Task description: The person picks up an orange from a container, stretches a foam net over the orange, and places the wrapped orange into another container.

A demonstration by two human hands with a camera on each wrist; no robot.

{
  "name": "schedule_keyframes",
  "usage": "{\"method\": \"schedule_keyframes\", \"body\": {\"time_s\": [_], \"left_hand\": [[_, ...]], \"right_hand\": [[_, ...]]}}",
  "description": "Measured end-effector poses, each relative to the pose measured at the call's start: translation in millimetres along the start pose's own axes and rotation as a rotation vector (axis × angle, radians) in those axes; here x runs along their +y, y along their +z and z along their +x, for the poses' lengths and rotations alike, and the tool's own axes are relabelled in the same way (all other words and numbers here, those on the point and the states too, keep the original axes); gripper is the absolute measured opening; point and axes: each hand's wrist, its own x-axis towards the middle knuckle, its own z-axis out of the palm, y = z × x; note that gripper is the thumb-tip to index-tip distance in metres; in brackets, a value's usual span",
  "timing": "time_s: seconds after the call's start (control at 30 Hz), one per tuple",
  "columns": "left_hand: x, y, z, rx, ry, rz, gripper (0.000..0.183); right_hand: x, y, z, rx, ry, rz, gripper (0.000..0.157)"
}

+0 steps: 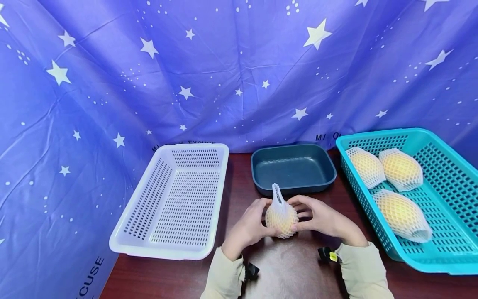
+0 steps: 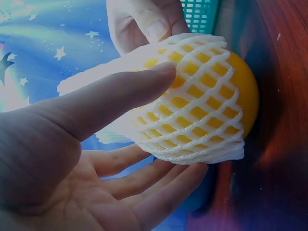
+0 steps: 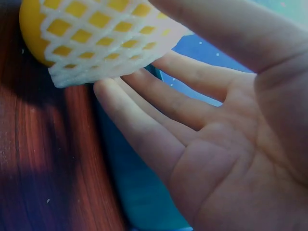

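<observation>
A round yellow fruit [image 1: 281,222] stands on the table in a white foam net [image 2: 202,101], whose loose end is gathered upward in the head view. My left hand [image 1: 249,223] holds it from the left, thumb on the near side and fingers round the far side. From the right, my right hand [image 1: 322,216] grips the same fruit between thumb and fingers. In both wrist views, the bottom of the fruit bulges bare out of the net's open edge. The right wrist view shows the right palm [image 3: 240,139] standing off from the net.
A dark blue-green tray [image 1: 293,189] lies just behind the fruit. To the left stands a white slotted basket [image 1: 220,207]. The teal basket [image 1: 384,238] on the right holds three netted yellow fruits [image 1: 401,169]. A blue star-patterned curtain [image 1: 239,74] hangs behind the table.
</observation>
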Motion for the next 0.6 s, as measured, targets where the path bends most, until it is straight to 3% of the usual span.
{"method": "schedule_keyframes", "body": {"time_s": [0.6], "left_hand": [[-8.4, 13.4, 6.4, -0.002, -0.008, 0.043, 0.07]], "right_hand": [[6.3, 6.3, 1.9, -0.022, 0.088, -0.007, 0.06]]}}
